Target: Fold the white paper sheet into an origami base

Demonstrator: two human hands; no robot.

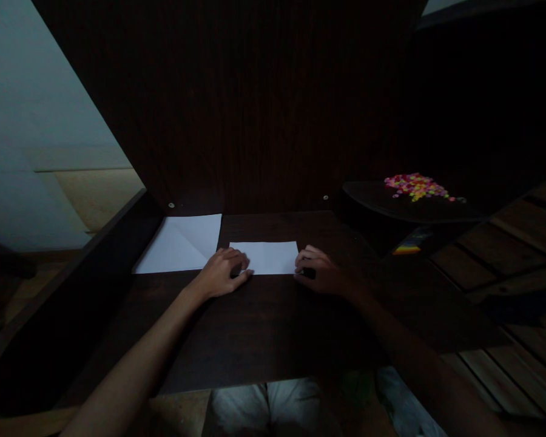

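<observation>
A small white sheet of paper (273, 258), oblong and apparently folded, lies on the dark wooden desk. At its left end is my left hand (222, 271), fingers curled and thumb along the near edge, gripping the paper. My right hand (322, 271) closes on the opposite short end, its fingers bent and thumb by the near corner. Between the two hands the middle of the paper shows, with a faint upright crease. Left of these, a larger white paper (182, 240) with a diagonal crease lies flat, its right edge next to my left hand.
Colourful beads (418, 186) are heaped on a curved dark shelf (377, 203) at the right. Under it stands something with rainbow stripes (407, 249). A tall dark panel (255, 121) rises behind the desk (255, 328), and a raised side board (86, 291) borders the left.
</observation>
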